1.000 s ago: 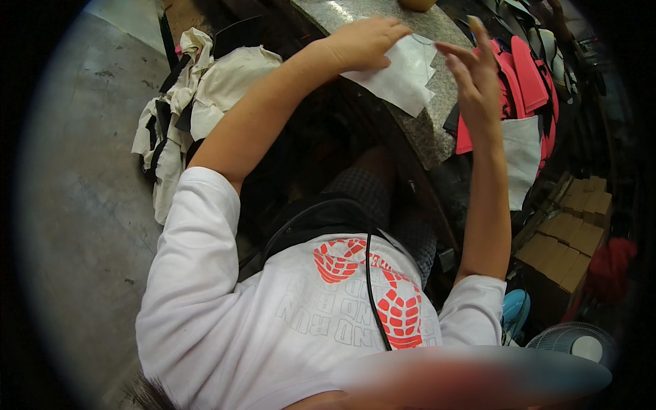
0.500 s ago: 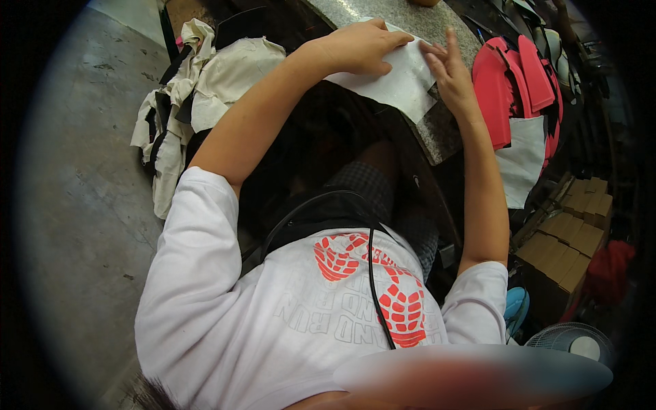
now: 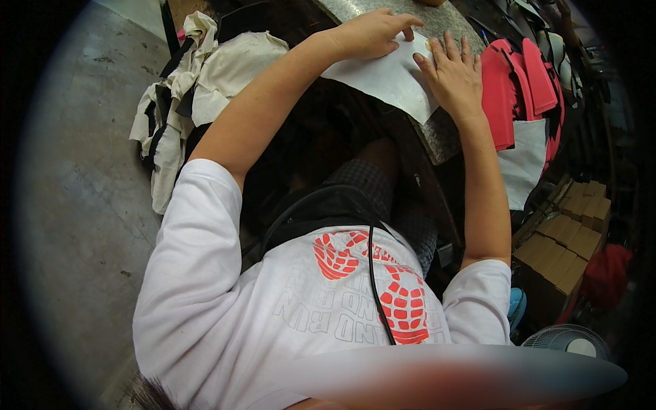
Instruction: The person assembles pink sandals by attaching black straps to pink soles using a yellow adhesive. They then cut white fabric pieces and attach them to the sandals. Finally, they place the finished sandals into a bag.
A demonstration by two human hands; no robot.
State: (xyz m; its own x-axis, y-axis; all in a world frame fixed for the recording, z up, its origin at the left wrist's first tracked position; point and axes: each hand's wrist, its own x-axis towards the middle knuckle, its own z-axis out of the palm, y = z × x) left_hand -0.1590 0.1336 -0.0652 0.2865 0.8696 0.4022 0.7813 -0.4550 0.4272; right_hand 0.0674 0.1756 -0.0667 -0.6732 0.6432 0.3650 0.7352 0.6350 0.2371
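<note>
Lying at the top centre of the frame, a white sheet (image 3: pixel 383 80) rests partly on a speckled grey slab (image 3: pixel 433 140), its near edge jutting past the slab's dark side toward the middle of the picture. On its upper left part is the left hand (image 3: pixel 374 35), fingers partly bent and pointing right, thumb tucked below; whether they pinch the sheet I cannot tell. At the sheet's right edge, the right hand (image 3: pixel 454 80) is laid palm down, its fingers spread and gripping nothing, thumb over the sheet.

Just right of that hand, at the upper right, stand pinkish-red pieces (image 3: pixel 497 102) in a stack, with a pale grey sheet (image 3: pixel 523 162) hanging below them. Cream cloth (image 3: pixel 236 76) is heaped at the upper left, beside the grey floor (image 3: pixel 85 205). Toward the right rim are cardboard boxes (image 3: pixel 557 249) and a red cloth (image 3: pixel 606 273); a fan (image 3: pixel 581 346) shows at the lower right.
</note>
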